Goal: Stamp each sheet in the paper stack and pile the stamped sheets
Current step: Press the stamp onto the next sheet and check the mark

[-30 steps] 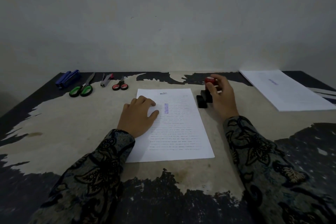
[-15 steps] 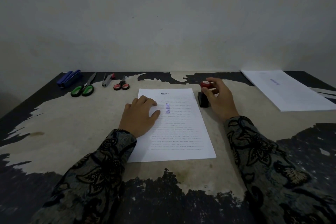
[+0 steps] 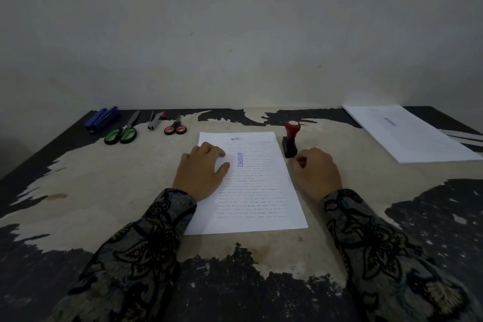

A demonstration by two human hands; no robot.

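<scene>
Dim and underexposed throughout, with a cool grey cast. Brightest on the white sheet (image 3: 251, 180) and the far pile (image 3: 410, 133), faint glow on the wall above it. Soft, grainy detail; printed text unreadable. Wide-angle bowing at the surface (image 3: 78, 191) edges.

The bench (image 3: 78, 191) has a worn top, pale with black patches. On it lie a printed sheet (image 3: 258, 191), a red-topped stamp (image 3: 290, 142) just beside it, a paper pile (image 3: 410, 136) at far right, and a blue stapler (image 3: 102, 119), green scissors (image 3: 121, 134), a staple remover (image 3: 156, 120) and red scissors (image 3: 175, 128) at far left.
</scene>
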